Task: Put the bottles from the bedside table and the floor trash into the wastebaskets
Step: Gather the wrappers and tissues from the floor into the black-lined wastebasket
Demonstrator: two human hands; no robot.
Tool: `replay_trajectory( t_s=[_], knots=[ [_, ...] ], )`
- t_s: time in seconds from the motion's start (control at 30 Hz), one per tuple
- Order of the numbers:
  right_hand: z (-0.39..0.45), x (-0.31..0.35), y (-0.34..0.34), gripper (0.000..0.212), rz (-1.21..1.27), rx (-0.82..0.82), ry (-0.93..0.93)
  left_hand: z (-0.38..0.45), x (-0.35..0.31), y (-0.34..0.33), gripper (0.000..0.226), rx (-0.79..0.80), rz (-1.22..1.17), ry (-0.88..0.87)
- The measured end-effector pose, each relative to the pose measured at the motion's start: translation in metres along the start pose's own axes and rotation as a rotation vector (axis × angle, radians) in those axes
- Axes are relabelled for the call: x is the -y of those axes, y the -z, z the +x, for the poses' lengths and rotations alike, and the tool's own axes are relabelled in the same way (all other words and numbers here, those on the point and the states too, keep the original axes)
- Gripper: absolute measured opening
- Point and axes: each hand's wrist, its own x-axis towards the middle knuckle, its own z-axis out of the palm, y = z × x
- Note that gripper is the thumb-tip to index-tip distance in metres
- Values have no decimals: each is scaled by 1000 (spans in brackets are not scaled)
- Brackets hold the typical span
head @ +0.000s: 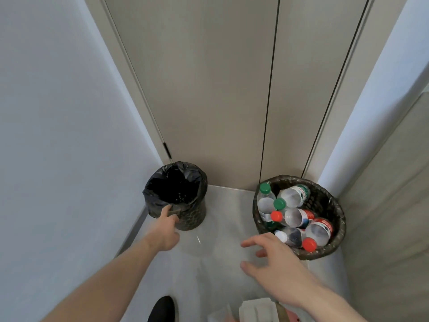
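Note:
Two wastebaskets stand on the grey floor by the cabinet doors. The left wastebasket (192, 214) is small and lined with a black bag; its inside looks dark. My left hand (166, 228) reaches to its near rim and touches the bag there, thumb up against the edge. The right wastebasket (325, 198) is a dark woven one holding several clear plastic bottles (294, 217) with green, red and white caps. My right hand (274, 259) hovers just in front of that basket, fingers spread, holding nothing.
White paper trash (255, 307) and something pink lie on the floor at the bottom edge, next to a black shoe (162, 309). A white wall (58, 135) stands on the left; a beige panel closes the right side.

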Motion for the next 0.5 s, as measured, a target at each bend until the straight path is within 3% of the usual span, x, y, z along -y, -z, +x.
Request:
replay_trajectory(
  t_s=[0.27, 0.5],
  knots=[
    [5, -23, -8, 43, -113, 97, -18, 62, 10, -19, 52, 71, 104, -15],
    [4, -25, -8, 48, -179, 144, -4, 53, 1, -32, 45, 121, 251, -3]
  ],
)
